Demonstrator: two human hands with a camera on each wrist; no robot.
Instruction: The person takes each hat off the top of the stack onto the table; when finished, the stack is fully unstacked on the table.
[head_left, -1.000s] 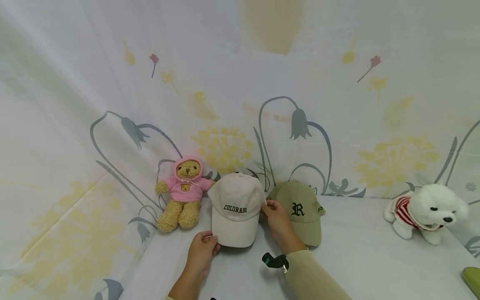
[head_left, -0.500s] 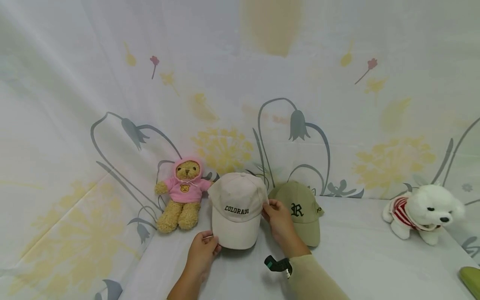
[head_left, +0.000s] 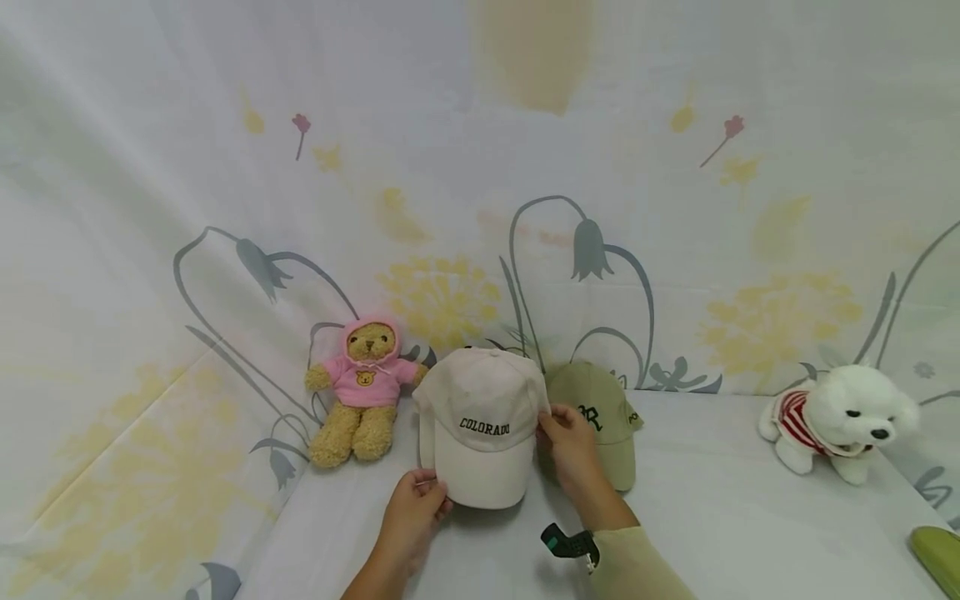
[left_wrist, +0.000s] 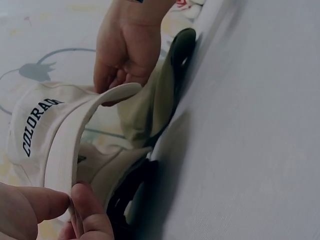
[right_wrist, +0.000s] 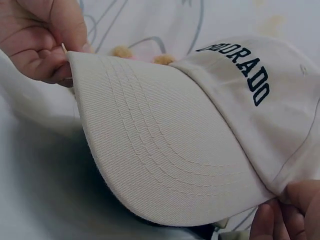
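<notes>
A cream baseball cap (head_left: 483,475) lettered COLORADO faces me in the head view, its brim pointing down. My left hand (head_left: 411,512) pinches the lower left corner of the brim between thumb and fingers. At the cap's right side, my right hand (head_left: 576,446) grips the edge where crown meets brim. Behind it, the edge of a second pale cap (head_left: 426,437) shows at the left; the left wrist view shows more of this pale cap (left_wrist: 97,165) beneath the brim. An olive cap (head_left: 611,442) with a black R stands just behind my right hand, partly hidden by it.
A teddy bear (head_left: 363,387) in a pink hoodie sits left of the caps. Farther right stands a white plush dog (head_left: 840,425) in a red-striped shirt. A green object (head_left: 937,558) shows at the right edge. Flower-printed cloth (head_left: 450,167) hangs behind the white surface (head_left: 712,517).
Both hands have shifted the COLORADO cap slightly right and down in the head view. The edge of the second pale cap has come into sight at its left.
</notes>
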